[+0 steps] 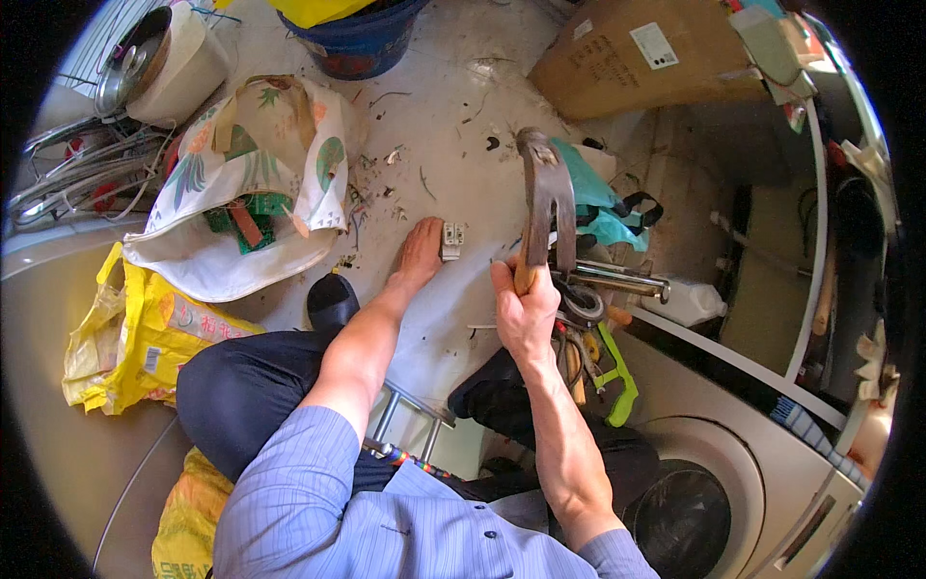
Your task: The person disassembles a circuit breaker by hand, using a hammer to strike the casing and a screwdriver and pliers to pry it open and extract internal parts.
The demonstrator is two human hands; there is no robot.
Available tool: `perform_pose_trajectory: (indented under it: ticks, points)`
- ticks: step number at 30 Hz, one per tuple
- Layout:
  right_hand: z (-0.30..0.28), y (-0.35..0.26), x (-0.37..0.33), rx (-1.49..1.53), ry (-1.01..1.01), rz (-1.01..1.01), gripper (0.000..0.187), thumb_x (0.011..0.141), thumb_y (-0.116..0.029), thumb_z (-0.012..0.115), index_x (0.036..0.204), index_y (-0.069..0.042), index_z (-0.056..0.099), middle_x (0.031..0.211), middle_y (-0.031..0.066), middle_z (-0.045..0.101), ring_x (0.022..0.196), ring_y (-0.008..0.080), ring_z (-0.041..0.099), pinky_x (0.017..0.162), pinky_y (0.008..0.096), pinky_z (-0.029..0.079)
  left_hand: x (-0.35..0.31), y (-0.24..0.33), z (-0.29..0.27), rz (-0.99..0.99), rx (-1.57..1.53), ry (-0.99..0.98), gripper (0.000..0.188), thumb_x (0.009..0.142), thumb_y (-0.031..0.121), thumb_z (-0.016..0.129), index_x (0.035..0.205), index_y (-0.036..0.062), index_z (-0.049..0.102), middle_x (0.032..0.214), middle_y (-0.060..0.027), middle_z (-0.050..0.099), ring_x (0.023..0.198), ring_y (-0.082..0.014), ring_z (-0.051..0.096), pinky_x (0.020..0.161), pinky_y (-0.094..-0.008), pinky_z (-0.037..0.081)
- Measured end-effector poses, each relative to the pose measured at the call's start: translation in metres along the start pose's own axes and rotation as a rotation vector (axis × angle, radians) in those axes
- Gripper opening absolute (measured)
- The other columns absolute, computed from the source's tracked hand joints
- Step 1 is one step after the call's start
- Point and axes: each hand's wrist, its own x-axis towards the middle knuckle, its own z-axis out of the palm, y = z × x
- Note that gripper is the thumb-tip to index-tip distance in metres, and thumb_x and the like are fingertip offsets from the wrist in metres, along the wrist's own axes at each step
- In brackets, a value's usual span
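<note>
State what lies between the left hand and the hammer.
In the head view: a small white block beside the left hand, then pale floor toward the hammer.

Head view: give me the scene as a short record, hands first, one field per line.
Left hand: down at the floor, beside the small white block; grip unclear
Right hand: closed around the handle of the hammer
Floor: small scraps scattered
Left side: open white patterned bag with green pieces inside; yellow bag nearer the person
Right side: washing machine with round door
Far side: blue bucket, cardboard box
</note>
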Motion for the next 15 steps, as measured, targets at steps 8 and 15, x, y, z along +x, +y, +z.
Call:
perform_pose_trajectory:
  ticks: [8,15]
  points:
    - [0.032,0.112,-0.056,-0.278,-0.304,0.394,0.025,0.09,-0.02,0.067,0.103,0.001,0.06,0.086,0.027,0.066,0.085,0.0433,0.066,0.077,0.05,0.051,-0.005,0.02,0.004,0.058,0.006,-0.048,0.057,0.073,0.003,0.07,0.127,-0.0008,0.051,0.129,-0.0233,0.055,0.124,-0.0415,0.051,0.104,-0.0488,0.043]
    - [0.02,0.055,-0.045,-0.135,-0.256,0.473,0.03,0.089,-0.026,0.069,0.106,-0.001,0.062,0.088,0.026,0.069,0.088,0.0422,0.069,0.078,0.0477,0.053,0.002,0.02,-0.005,-0.057,0.016,-0.127,0.067,0.067,0.013,0.078,0.128,0.0014,0.051,0.128,-0.0223,0.055,0.124,-0.0408,0.051,0.102,-0.0489,0.043]
